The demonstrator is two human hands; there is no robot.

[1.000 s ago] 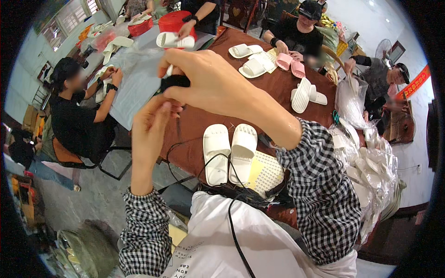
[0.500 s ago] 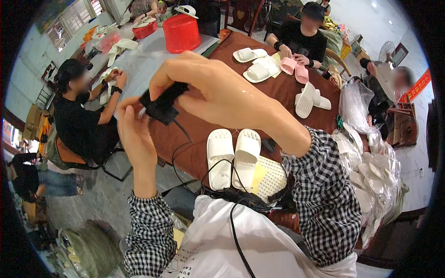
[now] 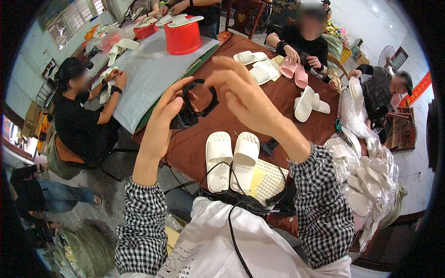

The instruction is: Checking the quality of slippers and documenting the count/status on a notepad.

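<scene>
My left hand [image 3: 156, 127] holds a black wristband-like strap [image 3: 187, 113] with a small dark block on it. The strap forms a rounded loop facing my right hand. My right hand [image 3: 248, 99] hovers just beside the loop, fingers bent and spread apart. Whether a fingertip touches the loop is hard to tell. In front of me on the brown cloth stands a pair of white slippers [image 3: 220, 155], side by side. A sheet of printed stickers on yellow backing [image 3: 273, 176] lies at their right, and black cables [image 3: 232, 199] cross their near ends.
Across the table a person [image 3: 310, 46] handles pink slippers [image 3: 300, 76]; more white slippers [image 3: 306, 104] lie around. Bagged slippers [image 3: 371, 180] pile up at right, near another person. A red tub [image 3: 182, 39] stands on the grey-covered table [image 3: 143, 69], where someone sits at left.
My right hand has drawn back to the right, off the black strap. The strap now shows as an opened loop in my left hand, which has moved right.
</scene>
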